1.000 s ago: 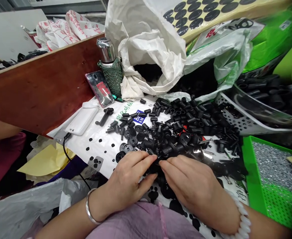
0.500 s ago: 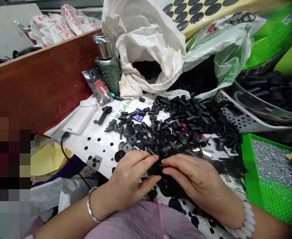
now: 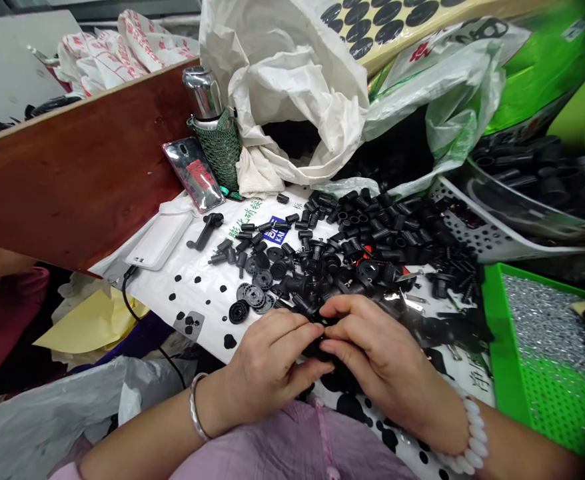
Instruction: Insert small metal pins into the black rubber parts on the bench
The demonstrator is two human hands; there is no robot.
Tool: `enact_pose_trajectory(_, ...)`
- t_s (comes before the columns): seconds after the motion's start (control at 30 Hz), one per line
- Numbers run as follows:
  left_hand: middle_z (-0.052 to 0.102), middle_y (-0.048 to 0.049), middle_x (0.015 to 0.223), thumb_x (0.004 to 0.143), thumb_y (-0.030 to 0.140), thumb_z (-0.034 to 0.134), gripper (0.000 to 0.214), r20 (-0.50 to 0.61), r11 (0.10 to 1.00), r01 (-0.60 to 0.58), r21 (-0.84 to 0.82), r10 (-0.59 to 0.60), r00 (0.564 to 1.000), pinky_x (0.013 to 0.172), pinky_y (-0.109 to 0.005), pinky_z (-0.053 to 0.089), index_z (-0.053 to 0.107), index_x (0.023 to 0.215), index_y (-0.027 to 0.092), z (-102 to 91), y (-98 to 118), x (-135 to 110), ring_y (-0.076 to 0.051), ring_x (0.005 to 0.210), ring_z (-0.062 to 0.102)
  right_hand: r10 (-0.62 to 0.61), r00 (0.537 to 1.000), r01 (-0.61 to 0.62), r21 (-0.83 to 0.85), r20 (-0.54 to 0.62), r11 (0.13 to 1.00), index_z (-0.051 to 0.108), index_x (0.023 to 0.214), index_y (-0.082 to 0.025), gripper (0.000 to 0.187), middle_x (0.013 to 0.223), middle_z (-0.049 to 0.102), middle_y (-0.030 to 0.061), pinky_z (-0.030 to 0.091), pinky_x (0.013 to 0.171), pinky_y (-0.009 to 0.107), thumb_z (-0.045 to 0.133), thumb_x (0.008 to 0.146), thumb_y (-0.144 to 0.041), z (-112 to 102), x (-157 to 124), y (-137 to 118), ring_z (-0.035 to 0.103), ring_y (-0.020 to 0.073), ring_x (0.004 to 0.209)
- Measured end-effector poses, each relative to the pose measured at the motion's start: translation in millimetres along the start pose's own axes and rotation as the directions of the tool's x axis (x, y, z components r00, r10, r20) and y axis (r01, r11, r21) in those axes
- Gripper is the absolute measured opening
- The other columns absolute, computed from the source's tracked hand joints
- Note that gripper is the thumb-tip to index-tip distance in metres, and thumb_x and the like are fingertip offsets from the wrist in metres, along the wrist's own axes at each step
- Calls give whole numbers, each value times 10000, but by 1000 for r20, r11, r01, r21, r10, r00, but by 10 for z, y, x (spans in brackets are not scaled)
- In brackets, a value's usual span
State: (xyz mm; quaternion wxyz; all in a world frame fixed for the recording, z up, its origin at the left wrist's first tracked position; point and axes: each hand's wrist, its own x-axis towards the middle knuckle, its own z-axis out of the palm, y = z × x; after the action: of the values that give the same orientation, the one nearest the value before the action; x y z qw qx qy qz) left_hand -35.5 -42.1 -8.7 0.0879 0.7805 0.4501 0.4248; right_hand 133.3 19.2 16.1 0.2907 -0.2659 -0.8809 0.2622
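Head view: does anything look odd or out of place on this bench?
Black plastic parts lie loose across a white printed sheet, unlike the small silver parts contained in the green tray.

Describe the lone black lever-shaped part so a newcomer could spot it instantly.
From the reddish wooden board at left, look to the smartphone in a shiny case at its end. Just below it, beside a white power bank, lies a black plastic lever-shaped part. Unlike the heaped small pieces to its right, it lies alone, round head on a long arm.
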Motion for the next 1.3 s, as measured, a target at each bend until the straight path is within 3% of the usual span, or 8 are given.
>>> enact_pose_trajectory(0.13, 611, -106, 983, 793, 240, 615, 347, 45, 985, 123, -120, -119, 992, 765, -315, 520, 511, 1114, 158, -23, 12, 4, -186, 890, 586, 49, 998, -52, 102, 34, 993, 544, 767, -182, 128, 914, 572, 53, 513, 669, 239, 473, 835, -100, -29, -13, -11, 582, 122, 793)
enact_pose_trajectory(0.27, 605, -94, 1030, 818, 234, 582, 478, 179, 942, 244, -230, -206, 962, 810, -310, 493, 408, 1259, 174, -134, 4, 11, -176, 928, 573, 12, 1000, -14, 101, 24, 995, 543, 812, -181, 102, 941, 580, 57, 509, 695, 236, 489, 832, -96, -88, -41, -13, 585, 124, 837)
enact_pose_trajectory(0.4, 634, -72, 865, 856, 151, 501, 262, 265, 965, 214, -151, -169, 949, 707, -282, 487, 534, 1115, 153, -171, -32, -18, -155, 781, 581, -33, 999, 32, 83, 14, 996, 548, 848, -179, 97, 971, 587, 70, 513, 726, 233, 496, 835, -99, -105, -72, -4, 583, 129, 890)
enact_pose_trajectory(0.5, 615, -64, 746, 859, 100, 460, 156, 221, 986, 141, -94, -117, 968, 664, -279, 477, 581, 953, 132, -125, -56, -48, -150, 711, 568, -43, 999, 41, 80, 17, 996, 549, 885, -175, 66, 989, 594, 74, 512, 763, 236, 532, 832, -141, -76, -89, -17, 580, 135, 921)
enact_pose_trajectory(0.63, 620, -76, 791, 843, 73, 468, 176, 134, 997, 65, -29, -60, 989, 704, -304, 489, 552, 984, 137, -70, -69, -71, -164, 768, 573, 19, 1000, -19, 49, 2, 999, 503, 1029, -164, 297, 1006, 594, 85, 520, 769, 274, 625, 787, -286, -21, -123, -66, 579, 166, 923)
enact_pose_trajectory(0.77, 609, -82, 787, 838, 68, 467, 160, 115, 999, 20, 28, -24, 993, 714, -326, 503, 551, 959, 132, -63, -69, -66, -176, 784, 572, 40, 999, -41, 51, 16, 998, 474, 1070, -174, 289, 1003, 587, 63, 513, 758, 243, 587, 805, -191, 3, -153, -103, 572, 145, 923)
enact_pose_trajectory(1.0, 605, -71, 786, 818, 45, 471, 219, 86, 997, -57, 53, 53, 995, 784, -371, 504, 537, 1012, 122, -21, -114, -111, -159, 755, 554, -110, 994, 109, -81, -3, 991, 441, 1194, -86, 413, 1108, 574, 114, 452, 949, 283, 563, 809, -171, 10, -223, -52, 515, 172, 1081)
enact_pose_trajectory(1.3, 593, -65, 765, 807, 30, 454, 260, 32, 997, -20, -81, 22, 999, 757, -350, 513, 549, 1025, 135, 44, -176, -109, -165, 767, 558, -189, 982, 191, -167, 32, 967, 462, 1211, -62, 384, 1151, 554, 146, 472, 930, 309, 516, 844, -161, 9, -216, -60, 498, 188, 1109)
